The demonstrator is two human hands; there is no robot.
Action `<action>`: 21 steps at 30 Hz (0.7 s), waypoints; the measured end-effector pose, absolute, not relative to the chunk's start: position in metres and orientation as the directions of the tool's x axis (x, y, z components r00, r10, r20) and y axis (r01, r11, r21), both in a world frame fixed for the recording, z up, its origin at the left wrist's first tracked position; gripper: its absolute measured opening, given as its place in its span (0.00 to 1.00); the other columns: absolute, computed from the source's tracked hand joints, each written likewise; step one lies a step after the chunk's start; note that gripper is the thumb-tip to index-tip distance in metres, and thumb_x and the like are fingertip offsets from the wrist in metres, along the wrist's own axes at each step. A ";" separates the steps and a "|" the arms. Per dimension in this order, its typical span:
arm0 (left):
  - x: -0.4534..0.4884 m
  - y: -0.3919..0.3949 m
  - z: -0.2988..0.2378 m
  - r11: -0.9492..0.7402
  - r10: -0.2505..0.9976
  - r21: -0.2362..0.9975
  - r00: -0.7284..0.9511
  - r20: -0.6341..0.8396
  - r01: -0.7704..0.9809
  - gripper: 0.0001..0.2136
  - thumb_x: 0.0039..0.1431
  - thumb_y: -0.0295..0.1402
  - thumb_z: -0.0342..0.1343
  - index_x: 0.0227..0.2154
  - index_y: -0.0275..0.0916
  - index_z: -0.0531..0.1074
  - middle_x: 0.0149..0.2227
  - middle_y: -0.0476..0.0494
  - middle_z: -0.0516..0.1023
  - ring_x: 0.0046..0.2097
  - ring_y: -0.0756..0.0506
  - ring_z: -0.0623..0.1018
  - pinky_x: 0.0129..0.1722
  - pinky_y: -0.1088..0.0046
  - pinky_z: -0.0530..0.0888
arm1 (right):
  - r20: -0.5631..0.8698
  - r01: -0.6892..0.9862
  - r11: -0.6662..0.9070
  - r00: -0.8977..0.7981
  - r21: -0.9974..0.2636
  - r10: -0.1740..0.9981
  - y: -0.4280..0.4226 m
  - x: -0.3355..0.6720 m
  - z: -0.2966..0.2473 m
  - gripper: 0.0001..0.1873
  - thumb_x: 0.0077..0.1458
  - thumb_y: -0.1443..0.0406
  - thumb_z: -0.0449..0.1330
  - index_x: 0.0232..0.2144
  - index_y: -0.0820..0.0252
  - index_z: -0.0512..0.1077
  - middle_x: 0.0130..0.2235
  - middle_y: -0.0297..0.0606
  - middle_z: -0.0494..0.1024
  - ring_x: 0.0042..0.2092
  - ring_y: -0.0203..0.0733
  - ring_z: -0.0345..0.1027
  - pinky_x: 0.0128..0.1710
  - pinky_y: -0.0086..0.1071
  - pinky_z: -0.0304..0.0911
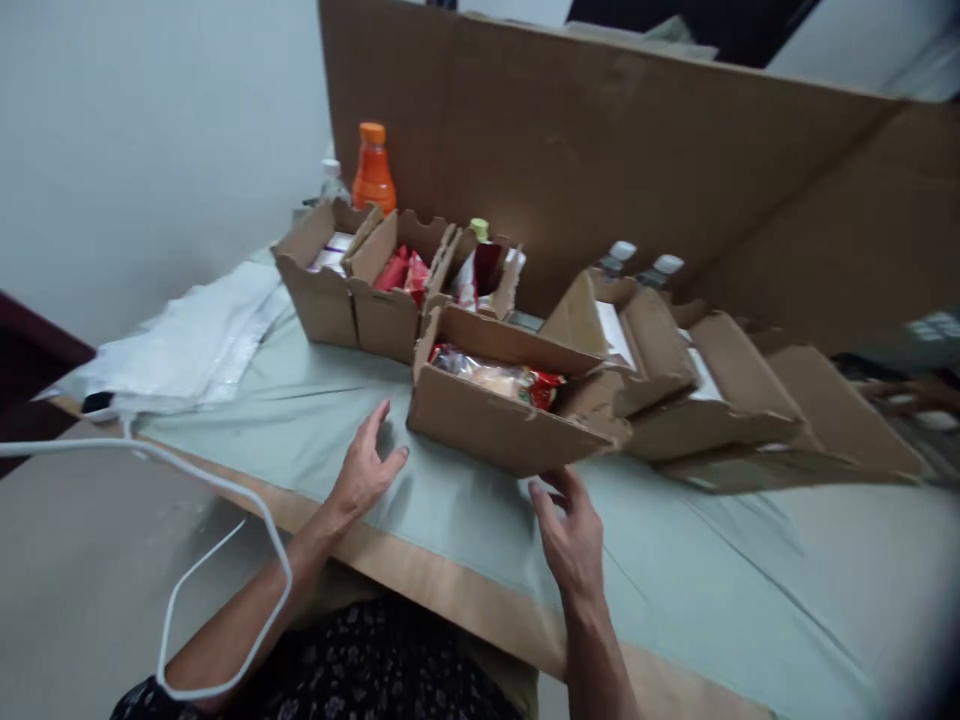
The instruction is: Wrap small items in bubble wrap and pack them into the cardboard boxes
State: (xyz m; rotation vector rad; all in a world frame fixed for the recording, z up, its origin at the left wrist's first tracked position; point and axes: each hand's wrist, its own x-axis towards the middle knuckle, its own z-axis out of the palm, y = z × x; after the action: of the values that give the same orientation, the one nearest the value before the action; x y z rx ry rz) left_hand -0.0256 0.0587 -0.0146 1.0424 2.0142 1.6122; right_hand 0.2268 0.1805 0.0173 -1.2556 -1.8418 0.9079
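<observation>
An open cardboard box [495,425] stands in front of me, with snack packets [499,378] in clear and red wrappers inside it. My left hand [365,468] is held above the table just left of this box, thumb and fingers apart, holding nothing. By the box's near lower edge is my right hand [568,530], its fingers curved and spread from the thumb. Whether the right fingertips touch the cardboard is hard to tell. No object shows in either palm.
Further cardboard boxes [319,305] hold packets at the left; more boxes [727,420] lean at the right. Behind them stand an orange bottle [373,180] and white-capped bottles [619,258]. Clear plastic bags [191,335] lie at left. A white cable [225,485] loops over my left forearm. A cardboard panel [600,150] backs the table.
</observation>
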 end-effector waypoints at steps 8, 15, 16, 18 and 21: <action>-0.048 -0.001 -0.003 0.196 0.705 0.912 -0.699 0.123 0.359 0.17 0.60 0.31 0.55 0.51 0.39 0.76 0.53 0.36 0.79 0.55 0.38 0.79 0.34 0.68 0.81 | 0.218 0.653 0.216 -0.079 -0.726 0.973 0.171 0.224 0.031 0.34 0.52 0.43 0.59 0.50 0.63 0.73 0.45 0.51 0.80 0.45 0.57 0.75 0.46 0.50 0.68; -0.035 0.045 -0.007 0.046 0.772 0.953 -0.616 0.157 0.300 0.35 0.56 0.29 0.57 0.68 0.39 0.58 0.71 0.31 0.58 0.70 0.34 0.63 0.67 0.50 0.66 | 0.014 0.743 0.083 -0.099 -0.664 0.995 0.184 0.210 0.047 0.33 0.41 0.37 0.60 0.35 0.58 0.76 0.34 0.49 0.83 0.38 0.60 0.76 0.40 0.47 0.69; -0.031 0.055 -0.005 0.040 0.804 0.960 -0.579 0.134 0.278 0.39 0.55 0.29 0.57 0.70 0.38 0.54 0.72 0.31 0.55 0.71 0.34 0.60 0.68 0.49 0.64 | 0.004 0.756 0.081 -0.103 -0.649 0.995 0.187 0.205 0.048 0.33 0.41 0.37 0.59 0.33 0.58 0.75 0.32 0.48 0.83 0.38 0.61 0.77 0.40 0.46 0.68; -0.025 0.070 -0.003 0.026 0.863 0.967 -0.494 0.108 0.255 0.43 0.53 0.29 0.58 0.71 0.37 0.49 0.73 0.30 0.52 0.73 0.34 0.57 0.70 0.50 0.60 | -0.004 0.783 0.074 -0.098 -0.617 0.995 0.194 0.200 0.050 0.32 0.42 0.37 0.57 0.32 0.58 0.75 0.31 0.49 0.83 0.39 0.63 0.78 0.40 0.47 0.68; -0.026 0.070 -0.001 0.017 0.894 0.966 -0.437 0.101 0.258 0.43 0.52 0.29 0.58 0.71 0.36 0.49 0.73 0.29 0.54 0.72 0.34 0.58 0.71 0.51 0.60 | -0.030 0.808 0.038 -0.069 -0.588 0.997 0.202 0.206 0.045 0.33 0.44 0.38 0.55 0.36 0.58 0.76 0.33 0.49 0.84 0.43 0.66 0.79 0.43 0.49 0.67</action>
State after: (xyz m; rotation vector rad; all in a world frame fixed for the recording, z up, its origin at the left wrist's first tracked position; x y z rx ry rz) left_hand -0.0264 0.0703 -0.0014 1.1797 1.7329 1.4480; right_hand 0.2056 0.2019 0.0454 -1.8227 -1.9340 0.6588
